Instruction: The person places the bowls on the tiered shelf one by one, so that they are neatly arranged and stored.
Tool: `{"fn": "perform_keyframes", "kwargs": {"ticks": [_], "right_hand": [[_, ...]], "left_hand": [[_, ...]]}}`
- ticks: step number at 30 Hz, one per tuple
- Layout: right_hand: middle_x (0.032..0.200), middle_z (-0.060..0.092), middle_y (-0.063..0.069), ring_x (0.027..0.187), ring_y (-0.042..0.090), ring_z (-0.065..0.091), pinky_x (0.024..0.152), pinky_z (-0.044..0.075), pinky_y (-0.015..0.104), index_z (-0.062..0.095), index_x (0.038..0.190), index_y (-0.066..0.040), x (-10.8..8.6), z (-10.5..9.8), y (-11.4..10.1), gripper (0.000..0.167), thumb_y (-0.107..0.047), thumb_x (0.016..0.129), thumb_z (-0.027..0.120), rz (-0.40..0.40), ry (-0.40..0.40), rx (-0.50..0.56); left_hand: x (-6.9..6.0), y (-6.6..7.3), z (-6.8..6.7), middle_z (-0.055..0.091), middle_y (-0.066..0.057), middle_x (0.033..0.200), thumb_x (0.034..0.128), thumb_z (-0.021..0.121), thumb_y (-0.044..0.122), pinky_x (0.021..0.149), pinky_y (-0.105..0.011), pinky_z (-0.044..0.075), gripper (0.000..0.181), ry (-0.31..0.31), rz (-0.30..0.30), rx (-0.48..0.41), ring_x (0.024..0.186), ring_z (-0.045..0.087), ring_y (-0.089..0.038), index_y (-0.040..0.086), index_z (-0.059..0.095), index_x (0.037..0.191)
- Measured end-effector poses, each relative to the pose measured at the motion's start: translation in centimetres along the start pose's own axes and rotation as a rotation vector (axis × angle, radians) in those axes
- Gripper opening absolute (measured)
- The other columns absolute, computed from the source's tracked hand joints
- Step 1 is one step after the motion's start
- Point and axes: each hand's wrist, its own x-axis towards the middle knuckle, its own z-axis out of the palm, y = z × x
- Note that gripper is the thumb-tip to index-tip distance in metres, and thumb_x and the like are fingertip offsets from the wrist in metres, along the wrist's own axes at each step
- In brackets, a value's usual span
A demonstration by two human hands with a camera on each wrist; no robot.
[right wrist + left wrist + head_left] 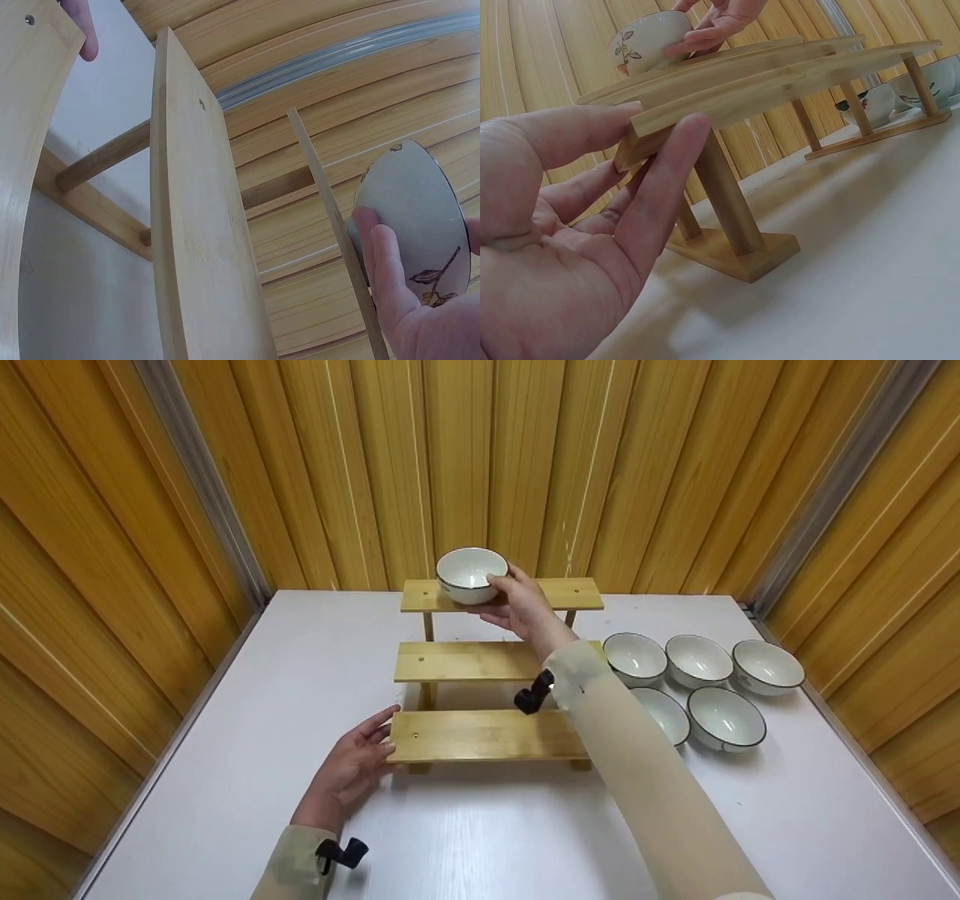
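A white bowl with a dark rim [466,570] is at the left part of the top board of a three-tier wooden stand [487,736]. My right hand [525,607] grips its right side, thumb at the rim and fingers underneath. In the right wrist view the bowl [412,217], with a painted twig, is against the top board, fingers of the hand [420,315] on its outside. My left hand [577,225] pinches the left end of the lowest board [727,97], thumb and fingers around its corner.
Several similar bowls, two of them in front [726,720], stand on the white table [300,660] to the right of the stand, one partly behind my right sleeve [637,765]. Wood-patterned walls [457,457] with metal corner strips enclose the table at the back and sides.
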Motion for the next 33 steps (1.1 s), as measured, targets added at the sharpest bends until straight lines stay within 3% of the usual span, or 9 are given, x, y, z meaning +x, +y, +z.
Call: {"fn": "perform_keyframes", "kwargs": {"ticks": [8,14,17,23,27,33], "right_hand": [[0.157,0.048,0.015,0.112,0.031,0.073,0.082,0.062,0.034,0.027,0.163,-0.028,-0.7,-1.6,-0.2,0.065,-0.027,0.106,0.056,0.000,-0.046,-0.001],[0.164,0.038,0.015,0.125,0.034,0.067,0.108,0.052,0.044,0.021,0.165,-0.027,-2.2,-4.3,-0.4,0.065,-0.029,0.107,0.052,-0.002,-0.086,-0.002],[0.165,0.035,0.016,0.126,0.034,0.066,0.112,0.049,0.046,0.019,0.165,-0.026,-3.3,-6.0,-0.6,0.064,-0.029,0.108,0.049,-0.017,-0.108,-0.012],[0.166,0.031,0.018,0.104,0.021,0.074,0.090,0.059,0.031,0.019,0.165,-0.022,-6.1,-9.9,-1.0,0.061,-0.028,0.110,0.046,-0.059,-0.142,0.013],[0.166,0.028,0.020,0.105,0.020,0.074,0.093,0.058,0.032,0.022,0.162,-0.020,-8.1,-13.1,-1.1,0.058,-0.031,0.110,0.046,-0.092,-0.156,0.028],[0.149,0.050,0.010,0.109,0.021,0.074,0.094,0.058,0.032,0.041,0.146,-0.026,-11.3,-17.7,-0.8,0.037,-0.032,0.109,0.048,-0.137,-0.136,0.047]], "left_hand": [[-0.1,0.0,0.0,0.059,-0.002,0.140,0.0967,0.057,-0.009,0.091,-0.036,0.060,0.074,-0.003,0.010,-0.002,0.118,0.066,-0.020,0.008,0.027,0.162],[-0.1,-0.1,0.0,0.058,-0.001,0.141,0.0964,0.058,-0.008,0.093,-0.037,0.060,0.075,-0.010,0.017,0.010,0.119,0.065,-0.019,0.008,0.027,0.163],[-0.1,-0.1,0.0,0.057,-0.002,0.142,0.0963,0.059,-0.007,0.091,-0.036,0.059,0.075,-0.003,0.008,0.015,0.119,0.066,-0.019,0.008,0.028,0.162],[-0.2,0.1,0.0,0.056,-0.002,0.143,0.0962,0.059,-0.007,0.091,-0.037,0.060,0.075,0.008,-0.001,0.021,0.119,0.066,-0.020,0.008,0.027,0.163],[-0.2,0.1,0.1,0.055,-0.002,0.144,0.0952,0.062,-0.006,0.092,-0.036,0.059,0.076,0.010,-0.006,0.009,0.120,0.065,-0.019,0.009,0.029,0.162],[-0.2,0.1,0.1,0.056,-0.002,0.141,0.0971,0.059,-0.006,0.088,-0.035,0.061,0.075,-0.034,0.014,0.026,0.116,0.067,-0.018,0.006,0.025,0.163]]}}
